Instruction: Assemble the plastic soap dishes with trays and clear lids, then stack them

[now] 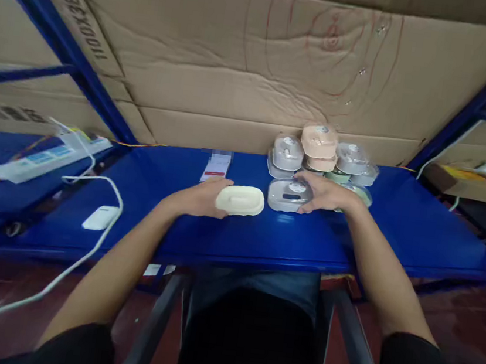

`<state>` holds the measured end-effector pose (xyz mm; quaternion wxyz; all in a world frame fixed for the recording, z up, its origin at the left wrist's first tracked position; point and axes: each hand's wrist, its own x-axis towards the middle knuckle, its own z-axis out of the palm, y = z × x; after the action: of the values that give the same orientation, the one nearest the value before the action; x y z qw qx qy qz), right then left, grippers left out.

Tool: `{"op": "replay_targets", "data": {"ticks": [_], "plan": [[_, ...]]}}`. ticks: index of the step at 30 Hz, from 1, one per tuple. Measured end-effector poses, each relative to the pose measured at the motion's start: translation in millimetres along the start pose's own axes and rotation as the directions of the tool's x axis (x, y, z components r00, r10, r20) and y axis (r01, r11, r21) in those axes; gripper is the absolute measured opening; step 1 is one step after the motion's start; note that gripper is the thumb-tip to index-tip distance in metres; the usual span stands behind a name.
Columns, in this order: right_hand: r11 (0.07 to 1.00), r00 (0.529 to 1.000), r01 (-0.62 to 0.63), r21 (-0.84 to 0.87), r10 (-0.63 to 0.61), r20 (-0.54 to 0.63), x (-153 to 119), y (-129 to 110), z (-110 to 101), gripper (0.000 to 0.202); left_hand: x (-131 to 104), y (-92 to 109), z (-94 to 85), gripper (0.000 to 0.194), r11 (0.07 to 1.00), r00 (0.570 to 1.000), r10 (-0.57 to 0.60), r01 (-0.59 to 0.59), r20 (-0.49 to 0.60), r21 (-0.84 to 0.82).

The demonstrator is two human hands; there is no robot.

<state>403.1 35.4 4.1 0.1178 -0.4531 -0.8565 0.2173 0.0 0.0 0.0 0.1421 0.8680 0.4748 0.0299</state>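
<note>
My left hand (pixel 201 198) is closed on the left end of a cream oblong piece with a raised middle (pixel 241 200), holding it over the front part of the blue table. My right hand (pixel 325 193) grips the right side of a grey container with a clear lid (pixel 288 196), thumb in front and fingers behind. A small gap separates the cream piece from this container. Just behind my right hand stand stacked containers: a peach one (pixel 319 141) on top, a grey one (pixel 288 153) at its left and another grey one (pixel 352 158) at its right.
A phone (pixel 217 166) lies behind my left hand. To the left are a white flat device (pixel 100 218), a white cable (pixel 100 241) and a long white packet (pixel 51 159). Cardboard (pixel 223 55) walls the back of the blue table (pixel 253 242); an open carton (pixel 468 187) stands right.
</note>
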Motion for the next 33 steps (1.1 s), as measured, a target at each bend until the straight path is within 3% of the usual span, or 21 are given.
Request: {"op": "replay_targets", "data": {"ticks": [5, 10, 14, 17, 22, 26, 29, 33], "plan": [[0.999, 0.997, 0.052, 0.007, -0.052, -0.051, 3, -1, 6, 0.114, -1, -5, 5.8, 0.11, 0.999, 0.998, -0.04, 0.039, -0.042, -0.031], [0.995, 0.985, 0.092, 0.037, -0.086, -0.149, -12, -12, -10, 0.109, 1, -6, 9.0, 0.112, 0.998, 0.997, -0.043, 0.039, -0.067, -0.058], [0.982, 0.983, 0.179, 0.055, -0.176, -0.047, -28, -37, -14, 0.106, 2, -7, 11.2, 0.11, 0.997, 0.996, -0.015, 0.008, -0.086, -0.071], [0.962, 0.96, 0.271, 0.034, -0.273, 0.065, -34, -61, 0, 0.101, 3, -8, 12.9, 0.107, 0.998, 0.996, 0.008, -0.014, -0.094, -0.067], [0.917, 0.936, 0.35, -0.191, -0.347, 0.051, -35, -90, 26, 0.095, 4, -6, 14.6, 0.107, 0.998, 0.995, 0.004, -0.01, -0.099, -0.056], [0.903, 0.939, 0.319, -0.286, -0.342, -0.031, -44, -106, 24, 0.098, 4, -4, 14.1, 0.102, 0.997, 0.994, 0.003, -0.011, -0.108, -0.078], [0.917, 0.936, 0.327, -0.227, -0.348, -0.056, -60, -119, 28, 0.098, 3, -2, 13.5, 0.103, 0.996, 0.994, -0.005, -0.004, -0.111, -0.085], [0.967, 0.972, 0.183, -0.178, -0.205, -0.115, -84, -131, 64, 0.095, 2, 0, 13.5, 0.102, 0.997, 0.994, -0.008, 0.0, -0.105, -0.084]]}}
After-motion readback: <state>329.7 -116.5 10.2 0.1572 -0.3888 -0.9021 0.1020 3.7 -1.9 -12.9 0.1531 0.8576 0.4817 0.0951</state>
